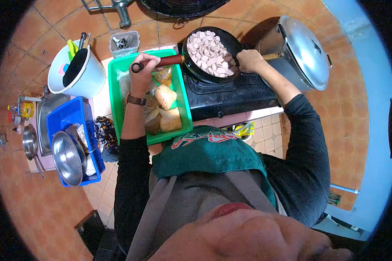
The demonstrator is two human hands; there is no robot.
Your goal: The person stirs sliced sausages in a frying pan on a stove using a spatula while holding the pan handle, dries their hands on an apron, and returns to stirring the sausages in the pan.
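Note:
A dark frying pan [236,42] sits on the black gas stove [231,102], filled with pale pinkish sliced pieces [209,52]. My left hand [144,68] is closed around the pan's reddish-brown handle [170,60], near its ring end. At the pan's right rim, my right hand [251,60] grips a utensil by its wooden handle [272,56]. The working end of that utensil points into the pan and I cannot make out its shape. Below my left hand lies a green tray [185,115] with bagged brownish and crumb-like food [165,96].
Right of the stove stands a large lidded metal pot [307,52]. A white bucket [93,74] with utensils, a small plastic container [125,51], and a blue basin [98,167] holding a metal bowl [66,158] are at left. A dark round pan [183,8] is at the back.

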